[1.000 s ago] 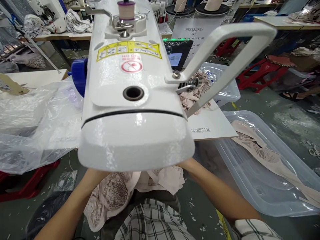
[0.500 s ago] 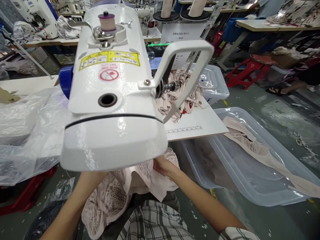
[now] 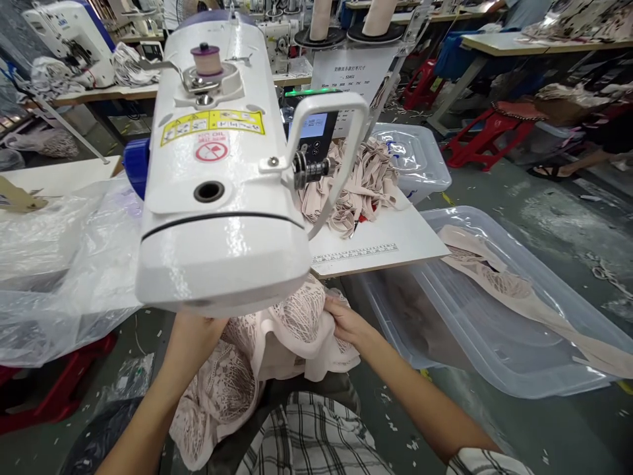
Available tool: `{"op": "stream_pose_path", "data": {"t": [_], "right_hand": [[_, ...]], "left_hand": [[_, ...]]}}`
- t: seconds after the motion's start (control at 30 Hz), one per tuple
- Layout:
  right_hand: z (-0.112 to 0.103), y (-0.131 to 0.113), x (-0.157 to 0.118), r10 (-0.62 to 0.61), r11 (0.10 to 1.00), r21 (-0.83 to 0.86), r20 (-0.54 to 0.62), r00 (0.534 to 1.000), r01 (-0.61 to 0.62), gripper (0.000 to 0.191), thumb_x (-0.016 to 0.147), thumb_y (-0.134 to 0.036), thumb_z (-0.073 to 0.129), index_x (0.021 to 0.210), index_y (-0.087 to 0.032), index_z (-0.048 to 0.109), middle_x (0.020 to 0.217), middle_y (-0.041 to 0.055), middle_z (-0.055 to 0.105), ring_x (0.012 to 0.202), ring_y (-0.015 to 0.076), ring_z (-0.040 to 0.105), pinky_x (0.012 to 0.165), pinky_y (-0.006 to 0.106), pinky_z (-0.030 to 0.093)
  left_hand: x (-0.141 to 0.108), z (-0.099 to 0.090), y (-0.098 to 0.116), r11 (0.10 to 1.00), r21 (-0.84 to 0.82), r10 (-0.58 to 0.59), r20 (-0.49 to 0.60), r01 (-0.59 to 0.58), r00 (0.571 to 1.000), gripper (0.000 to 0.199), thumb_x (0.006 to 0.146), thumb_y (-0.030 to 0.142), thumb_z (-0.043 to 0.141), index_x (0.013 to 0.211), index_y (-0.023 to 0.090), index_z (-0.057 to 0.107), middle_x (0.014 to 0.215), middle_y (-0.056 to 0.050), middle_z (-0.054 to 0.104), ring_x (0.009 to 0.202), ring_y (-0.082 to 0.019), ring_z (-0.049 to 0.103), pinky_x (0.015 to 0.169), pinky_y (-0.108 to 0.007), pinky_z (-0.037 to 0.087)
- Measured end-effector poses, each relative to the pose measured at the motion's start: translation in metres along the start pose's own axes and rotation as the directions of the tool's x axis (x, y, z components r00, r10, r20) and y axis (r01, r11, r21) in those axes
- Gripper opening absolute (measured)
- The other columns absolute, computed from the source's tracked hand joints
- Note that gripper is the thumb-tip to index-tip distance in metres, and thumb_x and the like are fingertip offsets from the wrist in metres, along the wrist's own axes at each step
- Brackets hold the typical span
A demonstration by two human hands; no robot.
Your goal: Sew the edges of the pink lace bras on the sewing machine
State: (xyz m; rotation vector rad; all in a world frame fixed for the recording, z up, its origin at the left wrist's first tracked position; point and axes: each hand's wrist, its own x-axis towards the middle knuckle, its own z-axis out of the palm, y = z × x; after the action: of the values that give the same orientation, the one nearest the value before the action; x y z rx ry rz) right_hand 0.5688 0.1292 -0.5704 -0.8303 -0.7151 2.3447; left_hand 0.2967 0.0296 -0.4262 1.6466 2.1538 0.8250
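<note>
A beige lace bra hangs over my lap below the head of a white sewing machine. My right hand grips the bra's right side, with the fingers closed on the lace cloth. My left hand is at the bra's left part, just under the machine head. The machine hides most of its fingers, though the visible part is closed against the cloth. The needle area is out of sight behind the machine head.
Beige straps lie heaped on the white tabletop, behind a printed ruler. A clear plastic bin at right holds a beige lace piece. Clear plastic sheeting covers the left table. A red stool stands farther back.
My view has shifted slightly, and more of the bra now shows below the machine head. My right hand has come out from under the head, still on the cloth.
</note>
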Motion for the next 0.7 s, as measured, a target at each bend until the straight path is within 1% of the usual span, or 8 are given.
{"op": "stream_pose_path", "data": {"t": [0.17, 0.3, 0.37, 0.43, 0.47, 0.57, 0.63, 0.7], "right_hand": [[-0.001, -0.035, -0.012, -0.169, 0.985, -0.062, -0.117, 0.979, 0.162, 0.029, 0.074, -0.034, 0.082, 0.095, -0.018, 0.072, 0.089, 0.0042, 0.074, 0.075, 0.0162, 0.068, 0.072, 0.026, 0.053], [0.021, -0.060, -0.037, -0.383, 0.903, -0.260, -0.129, 0.915, 0.341, 0.028, 0.072, -0.041, 0.082, 0.089, -0.021, 0.073, 0.082, 0.0029, 0.073, 0.068, 0.0167, 0.065, 0.066, 0.027, 0.051], [0.044, -0.063, -0.054, -0.415, 0.825, -0.406, 0.038, 0.909, 0.394, 0.025, 0.073, -0.042, 0.081, 0.084, -0.020, 0.075, 0.079, 0.0026, 0.073, 0.067, 0.0178, 0.064, 0.063, 0.027, 0.050], [0.072, -0.061, -0.070, -0.274, 0.742, -0.527, 0.324, 0.906, 0.413, 0.020, 0.076, -0.038, 0.079, 0.081, -0.019, 0.076, 0.076, 0.0027, 0.072, 0.068, 0.0175, 0.064, 0.062, 0.026, 0.049], [0.085, -0.059, -0.076, -0.165, 0.703, -0.570, 0.450, 0.877, 0.425, 0.018, 0.079, -0.035, 0.077, 0.082, -0.018, 0.077, 0.075, 0.0026, 0.072, 0.067, 0.0166, 0.064, 0.062, 0.025, 0.047], [0.113, -0.052, -0.080, -0.009, 0.589, -0.665, 0.563, 0.827, 0.459, 0.020, 0.090, -0.033, 0.066, 0.088, -0.017, 0.077, 0.073, 0.0017, 0.069, 0.066, 0.0128, 0.061, 0.061, 0.022, 0.043], [0.119, -0.050, -0.069, -0.077, 0.512, -0.741, 0.464, 0.883, 0.434, 0.024, 0.093, -0.034, 0.061, 0.084, -0.017, 0.075, 0.070, 0.0003, 0.066, 0.063, 0.0113, 0.057, 0.059, 0.021, 0.040], [0.117, -0.051, -0.052, -0.156, 0.436, -0.819, 0.339, 0.928, 0.372, 0.029, 0.091, -0.036, 0.062, 0.071, -0.016, 0.069, 0.062, -0.0012, 0.060, 0.058, 0.0110, 0.052, 0.054, 0.022, 0.035]], "left_hand": [[-0.021, -0.006, -0.001, 0.980, 0.198, -0.009, -0.108, 0.031, 0.994, 0.028, 0.090, 0.045, 0.054, 0.095, 0.020, 0.066, 0.090, -0.008, 0.070, 0.076, -0.023, 0.063, 0.055, -0.027, 0.046], [-0.048, -0.003, 0.028, 0.955, 0.174, 0.277, -0.219, -0.242, 0.935, 0.018, 0.092, 0.023, 0.054, 0.109, 0.023, 0.058, 0.107, -0.008, 0.067, 0.100, -0.021, 0.065, 0.075, -0.027, 0.052], [-0.060, 0.003, 0.049, 0.870, 0.093, 0.494, -0.184, -0.485, 0.850, 0.030, 0.088, 0.017, 0.056, 0.118, 0.023, 0.051, 0.112, -0.010, 0.065, 0.109, -0.021, 0.062, 0.088, -0.029, 0.053], [-0.068, 0.008, 0.065, 0.765, 0.034, 0.643, -0.098, -0.643, 0.760, 0.048, 0.085, 0.024, 0.062, 0.129, 0.018, 0.044, 0.122, -0.016, 0.062, 0.121, -0.027, 0.056, 0.099, -0.039, 0.050], [-0.069, 0.011, 0.069, 0.750, 0.003, 0.661, -0.024, -0.661, 0.750, 0.055, 0.083, 0.032, 0.066, 0.131, 0.016, 0.044, 0.123, -0.018, 0.062, 0.121, -0.030, 0.056, 0.100, -0.043, 0.049], [-0.065, 0.014, 0.065, 0.880, -0.078, 0.473, 0.246, -0.469, 0.846, 0.027, 0.082, 0.044, 0.066, 0.090, 0.019, 0.062, 0.079, -0.006, 0.067, 0.075, -0.022, 0.064, 0.065, -0.032, 0.052], [-0.056, 0.013, 0.053, 0.972, -0.104, 0.233, 0.355, -0.210, 0.905, 0.035, 0.088, 0.043, 0.057, 0.062, 0.020, 0.054, 0.054, 0.001, 0.054, 0.050, -0.013, 0.051, 0.046, -0.024, 0.037], [-0.045, 0.011, 0.041, 0.995, -0.102, 0.024, 0.325, 0.009, 0.946, 0.039, 0.092, 0.043, 0.052, 0.062, 0.019, 0.057, 0.055, 0.001, 0.056, 0.050, -0.012, 0.051, 0.046, -0.023, 0.035]]}}
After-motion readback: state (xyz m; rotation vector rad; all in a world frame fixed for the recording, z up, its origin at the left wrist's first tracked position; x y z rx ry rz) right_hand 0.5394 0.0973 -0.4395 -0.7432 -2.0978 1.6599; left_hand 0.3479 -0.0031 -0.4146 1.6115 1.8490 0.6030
